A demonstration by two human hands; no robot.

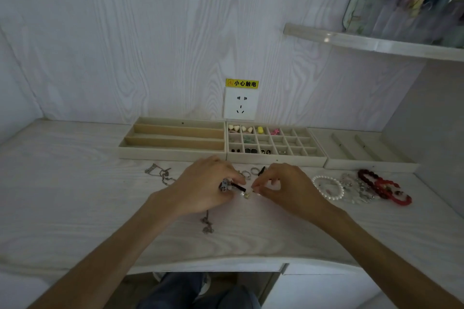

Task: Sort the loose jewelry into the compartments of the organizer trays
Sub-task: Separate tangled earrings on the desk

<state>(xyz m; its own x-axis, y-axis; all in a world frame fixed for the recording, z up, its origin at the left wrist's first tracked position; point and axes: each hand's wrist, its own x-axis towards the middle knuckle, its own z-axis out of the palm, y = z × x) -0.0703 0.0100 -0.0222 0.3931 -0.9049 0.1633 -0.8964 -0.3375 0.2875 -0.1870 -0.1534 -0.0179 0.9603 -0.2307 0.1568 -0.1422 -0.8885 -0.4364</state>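
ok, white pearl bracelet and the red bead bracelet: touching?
Apart. The head view shows the white pearl bracelet lying left of the red bead bracelet, with a clump of clear and silver jewelry between them.

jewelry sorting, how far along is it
Partly done. Several cells of the grid tray already hold small pieces. Left hand holds a small dark charm; right hand pinches a tiny piece. Left: white bead bracelet, red bracelets, chains, rings. The long-slot tray looks nearly empty.
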